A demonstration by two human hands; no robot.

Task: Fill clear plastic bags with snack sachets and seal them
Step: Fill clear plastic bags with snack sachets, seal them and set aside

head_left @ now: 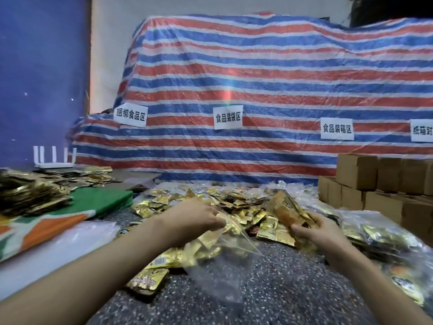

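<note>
The left hand [196,216] pinched the rim of a clear plastic bag [222,266]. The right hand [321,233] gripped a bunch of gold sachets [288,209] above the loose pile [210,198].

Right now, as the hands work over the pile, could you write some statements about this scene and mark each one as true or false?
1. The left hand pinches the edge of the clear plastic bag. True.
2. The right hand holds nothing. False: it grips a bundle of gold sachets.
3. The cardboard boxes are stacked at the left. False: they stand at the right.
4. A white router with upright antennas stands at the far left. True.
5. The tarp behind is plain green. False: it is striped red, blue and white.
</note>
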